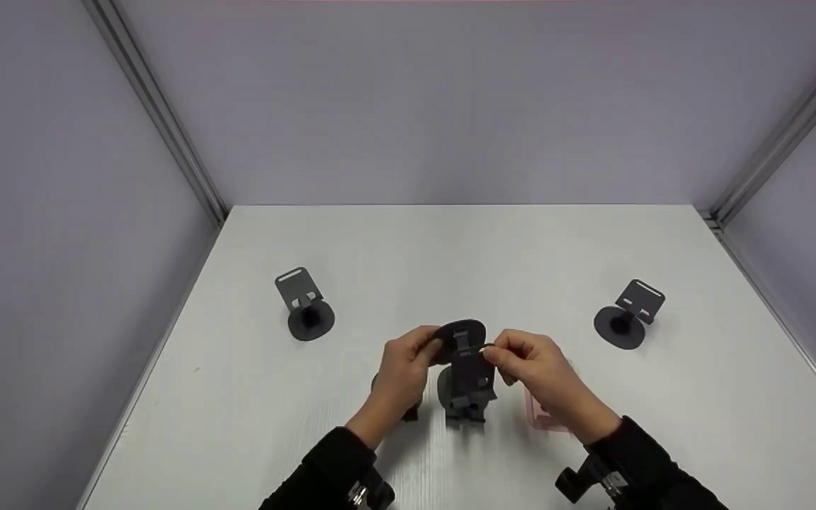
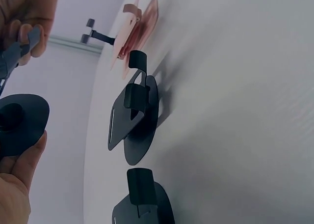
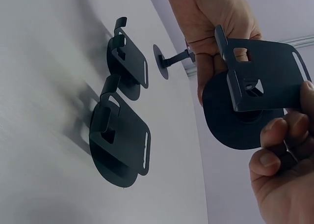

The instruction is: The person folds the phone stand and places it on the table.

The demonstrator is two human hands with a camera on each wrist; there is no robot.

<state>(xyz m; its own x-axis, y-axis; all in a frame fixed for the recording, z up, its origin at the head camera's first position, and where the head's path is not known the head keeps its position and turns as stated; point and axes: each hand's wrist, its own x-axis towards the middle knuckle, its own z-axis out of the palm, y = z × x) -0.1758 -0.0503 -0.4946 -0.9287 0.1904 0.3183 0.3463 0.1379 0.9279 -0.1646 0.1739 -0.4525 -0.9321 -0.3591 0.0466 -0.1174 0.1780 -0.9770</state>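
Note:
Both hands hold one dark grey phone stand [image 1: 462, 338] above the middle of the white table [image 1: 450, 262]. My left hand [image 1: 418, 350] grips its round base [image 2: 22, 118]. My right hand [image 1: 503, 356] pinches its slotted back plate [image 3: 267, 74] between thumb and fingers. In the right wrist view the held stand [image 3: 255, 103] fills the right side, with the left hand [image 3: 216, 22] behind it. A second grey stand [image 1: 466, 393] sits on the table just below the held one. A third stand [image 1: 408, 409] is partly hidden behind my left wrist.
A pink stand [image 1: 548, 412] lies on the table under my right wrist, also seen as the pink stand [image 2: 137, 30]. Two more grey stands are farther out, one at the left [image 1: 305, 306] and one at the right [image 1: 627, 315]. Grey walls enclose the table on three sides.

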